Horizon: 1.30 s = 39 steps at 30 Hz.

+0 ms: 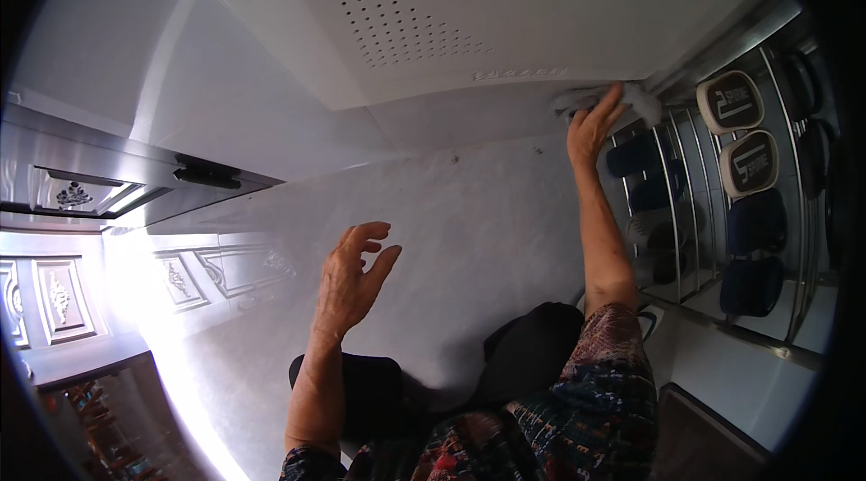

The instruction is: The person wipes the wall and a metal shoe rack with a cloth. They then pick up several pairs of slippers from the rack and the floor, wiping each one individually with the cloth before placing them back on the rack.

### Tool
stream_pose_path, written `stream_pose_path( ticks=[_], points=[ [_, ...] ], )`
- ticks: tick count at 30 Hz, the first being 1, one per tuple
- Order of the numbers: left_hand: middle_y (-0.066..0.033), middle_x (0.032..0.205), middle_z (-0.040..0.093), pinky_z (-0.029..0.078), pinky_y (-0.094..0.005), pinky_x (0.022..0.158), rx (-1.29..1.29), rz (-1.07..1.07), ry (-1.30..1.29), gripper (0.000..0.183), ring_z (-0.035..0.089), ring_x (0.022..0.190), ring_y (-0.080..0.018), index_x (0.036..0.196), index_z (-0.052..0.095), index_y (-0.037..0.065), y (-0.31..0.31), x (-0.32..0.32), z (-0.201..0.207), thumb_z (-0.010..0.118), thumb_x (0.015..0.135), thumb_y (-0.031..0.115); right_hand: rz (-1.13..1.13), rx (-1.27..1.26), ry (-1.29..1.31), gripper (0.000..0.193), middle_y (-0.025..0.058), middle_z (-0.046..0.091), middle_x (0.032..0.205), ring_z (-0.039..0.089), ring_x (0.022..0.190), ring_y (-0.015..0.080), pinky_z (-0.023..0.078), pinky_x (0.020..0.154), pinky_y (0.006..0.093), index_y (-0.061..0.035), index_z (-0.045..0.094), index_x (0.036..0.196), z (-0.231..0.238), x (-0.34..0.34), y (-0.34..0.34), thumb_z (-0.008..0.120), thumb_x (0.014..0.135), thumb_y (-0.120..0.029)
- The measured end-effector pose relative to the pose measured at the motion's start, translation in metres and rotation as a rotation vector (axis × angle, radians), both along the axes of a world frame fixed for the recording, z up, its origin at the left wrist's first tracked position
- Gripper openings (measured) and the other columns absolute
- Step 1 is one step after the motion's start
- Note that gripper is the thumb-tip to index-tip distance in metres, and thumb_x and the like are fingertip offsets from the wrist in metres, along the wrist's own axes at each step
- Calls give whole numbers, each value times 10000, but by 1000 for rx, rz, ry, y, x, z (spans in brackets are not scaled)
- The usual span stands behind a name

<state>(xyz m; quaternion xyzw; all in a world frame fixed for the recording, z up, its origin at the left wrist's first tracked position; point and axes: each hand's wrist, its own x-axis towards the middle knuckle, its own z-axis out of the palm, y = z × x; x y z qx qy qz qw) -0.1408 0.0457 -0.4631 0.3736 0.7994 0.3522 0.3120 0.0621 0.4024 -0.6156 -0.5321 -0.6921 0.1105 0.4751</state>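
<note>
My right hand [591,132] reaches far forward, its fingers over a crumpled light grey cloth [642,106]. The cloth rests against the lower edge of a large white panel [433,89] with rows of small round holes, close to a shoe rack [675,179]. Part of the cloth is hidden behind the fingers. Over the grey floor [451,247], my left hand [354,274] hangs in the air with nothing in it. Its fingers are curved and the thumb stands apart from them.
Several pairs of slippers, among them a beige-rimmed dark slipper [750,163], stand on the metal rack at the right. At the left is a metallic door [194,197] with a black handle. A patterned reddish mat [117,418] lies at lower left. My dark-clad knees are below.
</note>
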Motion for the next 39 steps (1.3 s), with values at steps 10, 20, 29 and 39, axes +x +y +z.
stream_pose_path(
  ticks=[10, 20, 29, 39],
  points=[
    [-88, 1053, 634, 491, -359, 716, 42, 6, 34, 302, 630, 920, -243, 1097, 589, 83, -15, -15, 2, 682, 821, 163, -232, -788, 918, 520, 117, 470, 1153, 489, 952, 201, 404, 829, 327, -55, 342, 1271, -65, -117, -25, 421, 771, 67],
    [-77, 1052, 633, 484, -354, 733, 45, 66, 5, 296, 626, 917, -224, 1096, 599, 85, -26, -33, 3, 676, 820, 157, 297, -1140, 838, 291, 35, 508, 879, 511, 742, 150, 439, 605, 301, -71, 481, 1012, -74, -271, -180, 578, 752, 15],
    [-85, 1051, 631, 489, -355, 714, 53, 40, 39, 293, 629, 910, -236, 1092, 598, 76, -21, -28, 1, 672, 819, 152, 346, -1292, 1092, 451, 72, 576, 1000, 575, 840, 202, 497, 693, 379, -52, 552, 1053, 10, -159, -131, 688, 625, -5],
    [-88, 1015, 631, 493, -350, 683, 41, -67, 78, 295, 636, 884, -234, 1082, 594, 79, 0, -5, -13, 686, 812, 155, 32, -423, 1485, 446, 93, 559, 1113, 567, 976, 235, 507, 808, 357, -65, 506, 1201, 41, 0, 12, 536, 765, 28]
  ],
)
